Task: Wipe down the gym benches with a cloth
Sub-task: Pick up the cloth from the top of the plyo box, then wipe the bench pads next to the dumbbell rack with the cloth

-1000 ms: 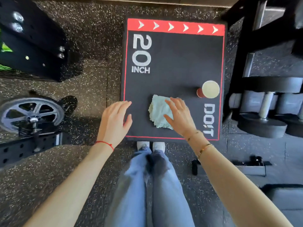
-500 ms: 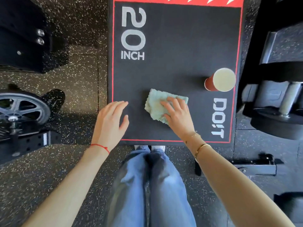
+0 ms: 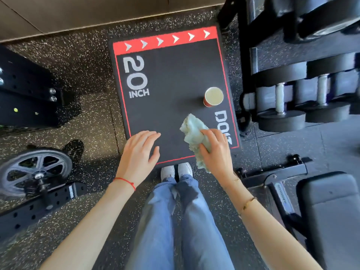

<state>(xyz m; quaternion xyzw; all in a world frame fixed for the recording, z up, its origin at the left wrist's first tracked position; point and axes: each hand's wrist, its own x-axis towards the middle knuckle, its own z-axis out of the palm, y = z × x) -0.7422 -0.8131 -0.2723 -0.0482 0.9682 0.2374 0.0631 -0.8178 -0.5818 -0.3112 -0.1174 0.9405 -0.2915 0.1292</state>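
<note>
A pale green cloth (image 3: 192, 131) hangs crumpled from my right hand (image 3: 216, 151), which grips it above the near right corner of a black plyo box (image 3: 171, 82) marked "20 INCH". My left hand (image 3: 139, 152) hovers flat with fingers apart over the box's near left edge, holding nothing. A black padded gym bench (image 3: 331, 211) lies at the lower right, beyond my right forearm.
A red paper cup (image 3: 213, 96) stands on the box's right side, just beyond the cloth. A dumbbell rack (image 3: 292, 90) fills the right. A wheel on a black frame (image 3: 37, 172) sits at left. My legs and white shoes (image 3: 176, 170) touch the box's near edge.
My right hand has lifted the cloth off the box top and bunched it, shifting to the right. The view has tilted and pulled back. My left hand stays near the box's near left edge.
</note>
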